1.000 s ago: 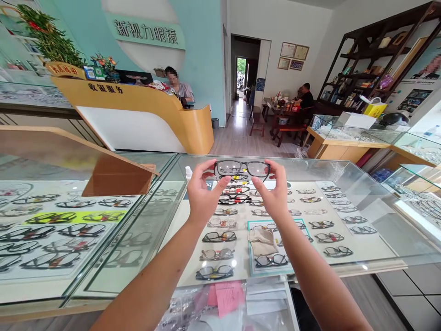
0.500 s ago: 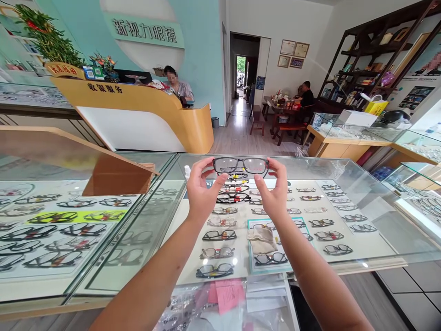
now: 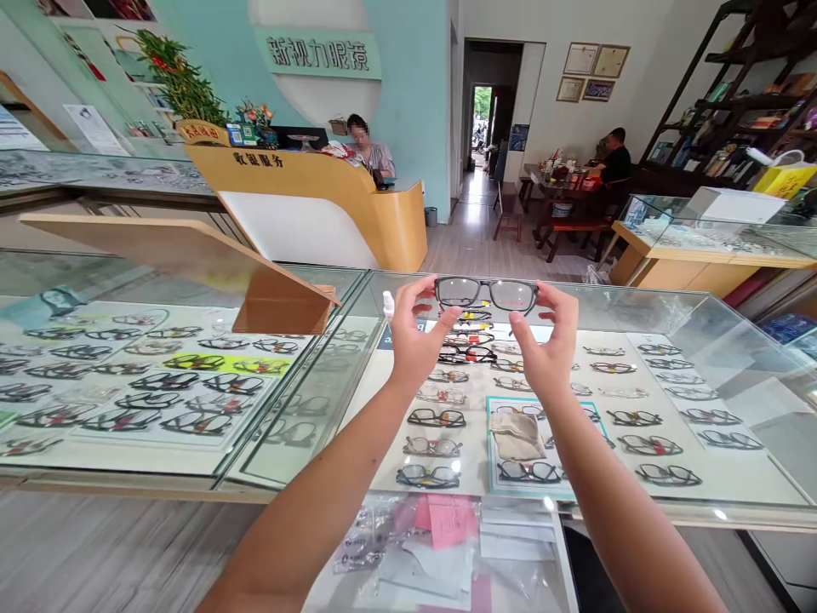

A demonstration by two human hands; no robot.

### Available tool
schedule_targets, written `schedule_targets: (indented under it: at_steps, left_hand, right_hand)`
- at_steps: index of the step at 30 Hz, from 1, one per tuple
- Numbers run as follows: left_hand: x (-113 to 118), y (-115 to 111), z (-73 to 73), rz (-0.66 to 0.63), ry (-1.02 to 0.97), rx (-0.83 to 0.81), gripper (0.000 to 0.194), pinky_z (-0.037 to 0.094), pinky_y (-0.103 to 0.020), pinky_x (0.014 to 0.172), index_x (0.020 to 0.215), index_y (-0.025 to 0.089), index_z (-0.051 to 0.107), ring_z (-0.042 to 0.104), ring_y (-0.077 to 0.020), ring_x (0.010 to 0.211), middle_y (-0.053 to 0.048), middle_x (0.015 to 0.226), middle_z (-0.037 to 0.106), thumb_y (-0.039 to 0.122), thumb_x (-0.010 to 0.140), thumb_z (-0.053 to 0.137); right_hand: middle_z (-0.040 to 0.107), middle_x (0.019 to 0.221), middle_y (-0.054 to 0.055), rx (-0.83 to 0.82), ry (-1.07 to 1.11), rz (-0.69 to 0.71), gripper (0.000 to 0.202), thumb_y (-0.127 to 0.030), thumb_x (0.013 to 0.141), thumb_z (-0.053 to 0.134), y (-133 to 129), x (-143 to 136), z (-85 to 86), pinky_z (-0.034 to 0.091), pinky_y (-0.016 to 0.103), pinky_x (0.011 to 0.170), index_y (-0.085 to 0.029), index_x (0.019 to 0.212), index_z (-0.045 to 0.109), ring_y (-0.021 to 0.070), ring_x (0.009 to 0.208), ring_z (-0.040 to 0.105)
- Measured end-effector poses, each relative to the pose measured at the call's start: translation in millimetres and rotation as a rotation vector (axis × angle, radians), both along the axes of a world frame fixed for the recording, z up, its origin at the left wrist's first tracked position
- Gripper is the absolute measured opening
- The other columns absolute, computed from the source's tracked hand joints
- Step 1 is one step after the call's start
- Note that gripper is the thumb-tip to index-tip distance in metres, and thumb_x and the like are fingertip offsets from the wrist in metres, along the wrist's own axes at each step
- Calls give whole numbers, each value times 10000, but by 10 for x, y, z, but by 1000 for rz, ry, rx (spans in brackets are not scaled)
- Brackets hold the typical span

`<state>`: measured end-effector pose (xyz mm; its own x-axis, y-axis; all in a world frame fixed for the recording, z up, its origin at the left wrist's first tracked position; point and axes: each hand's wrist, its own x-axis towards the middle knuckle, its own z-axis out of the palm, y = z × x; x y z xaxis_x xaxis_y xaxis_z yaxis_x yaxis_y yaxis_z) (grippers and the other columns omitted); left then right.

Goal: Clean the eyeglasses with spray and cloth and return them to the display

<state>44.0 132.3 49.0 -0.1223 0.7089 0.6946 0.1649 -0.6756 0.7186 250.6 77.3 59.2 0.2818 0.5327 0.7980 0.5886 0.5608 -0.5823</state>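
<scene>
A pair of dark-framed eyeglasses (image 3: 486, 294) is held up level above the glass display case (image 3: 695, 294), its clear lenses facing along my view. My left hand (image 3: 421, 328) grips the left side of the frame between thumb and fingers. On the other side, my right hand (image 3: 549, 336) pinches the right end of the frame the same way. Beneath my hands, rows of eyeglasses lie inside the case. A beige cloth pouch (image 3: 517, 436) rests on a teal-edged panel (image 3: 491, 485) below my right hand. A white bottle (image 3: 388, 303) stands just left of my left hand.
At the left, a wooden board (image 3: 159, 247) leans over another glass case (image 3: 230, 468). An open drawer (image 3: 568, 562) with papers and plastic bags sits below me. Beyond are a yellow counter (image 3: 408, 230) with a seated person (image 3: 376, 157), and another person (image 3: 616, 162) at a table.
The view has turned to the left, so the room and cases appear shifted right. Both hands still hold the eyeglasses, which now tilt slightly down at the right.
</scene>
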Motion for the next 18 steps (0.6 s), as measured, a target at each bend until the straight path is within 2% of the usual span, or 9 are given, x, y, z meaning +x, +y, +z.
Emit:
schedule_targets:
  at_steps: [10, 18]
  left_hand:
    - [-3, -12, 9, 37, 19, 28, 598, 574, -382, 949, 1400, 287, 679, 681, -268, 1220, -112, 1353, 686, 615, 926, 836]
    - [2, 44, -30, -57, -7, -40, 583, 572, -412, 1025, 1442, 299, 680, 696, -278, 1255, -112, 1342, 709, 554, 941, 833]
  right_hand:
    - [662, 1299, 109, 6, -6, -15, 474, -504, 1003, 724, 4, 3, -1, 554, 491, 919, -311, 1427, 636, 311, 1189, 647]
    - [663, 1244, 111, 89, -42, -71, 473, -517, 992, 739, -18, 0, 38, 563, 525, 928, -313, 1408, 646, 313, 1126, 630]
